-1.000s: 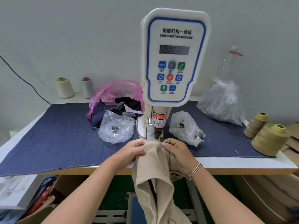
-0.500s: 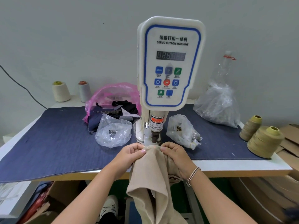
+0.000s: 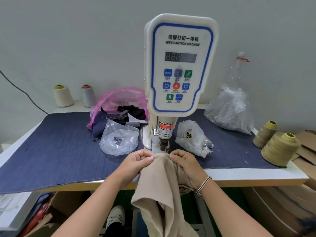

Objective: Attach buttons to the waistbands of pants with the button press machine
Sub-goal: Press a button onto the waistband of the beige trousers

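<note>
both my left hand [image 3: 136, 162] and right hand [image 3: 185, 163] pinch the tan waistband [image 3: 161, 157] under the press head [image 3: 163, 144], fingers curled tight, so a slip could pinch a fingertip.

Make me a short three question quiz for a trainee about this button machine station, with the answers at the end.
1. True or false: both hands pinch the beige pants at the waistband edge under the press head.
2. Multiple choice: where does the red laser dot fall? A) on the denim cloth B) on the beige fabric between the two hands C) on the left hand
3. Fill in: the two olive thread cones stand at the table's ____ end.

Key:
1. True: left hand and right hand each pinch it.
2. B
3. right
</note>
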{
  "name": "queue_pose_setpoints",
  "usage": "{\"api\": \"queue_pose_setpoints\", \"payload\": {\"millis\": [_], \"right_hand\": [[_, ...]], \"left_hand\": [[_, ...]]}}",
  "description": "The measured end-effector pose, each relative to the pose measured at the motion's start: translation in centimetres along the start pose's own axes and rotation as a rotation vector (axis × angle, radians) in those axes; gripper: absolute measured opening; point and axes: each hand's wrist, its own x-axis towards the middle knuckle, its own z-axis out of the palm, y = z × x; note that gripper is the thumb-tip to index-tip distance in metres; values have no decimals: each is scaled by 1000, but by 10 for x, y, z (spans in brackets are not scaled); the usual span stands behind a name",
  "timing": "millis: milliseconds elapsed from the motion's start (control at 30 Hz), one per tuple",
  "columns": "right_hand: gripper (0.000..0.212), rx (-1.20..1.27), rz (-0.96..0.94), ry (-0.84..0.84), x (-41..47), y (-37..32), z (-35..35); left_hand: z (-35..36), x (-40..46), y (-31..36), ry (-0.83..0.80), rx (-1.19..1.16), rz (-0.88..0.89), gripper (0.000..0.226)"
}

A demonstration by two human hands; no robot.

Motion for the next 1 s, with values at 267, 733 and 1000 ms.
{"api": "queue_pose_setpoints", "payload": {"millis": [267,733,1000], "right_hand": [[15,6,-4,-13,2,3,-2],[24,12,-15,-48,1,4,-6],[23,54,-15,-75,3,7,-7]], "left_hand": [[-3,2,-2,-2,-24,9,9],[-1,2,-5,26,-17,31,18],[-3,3,-8,27,-55,39,17]]}}
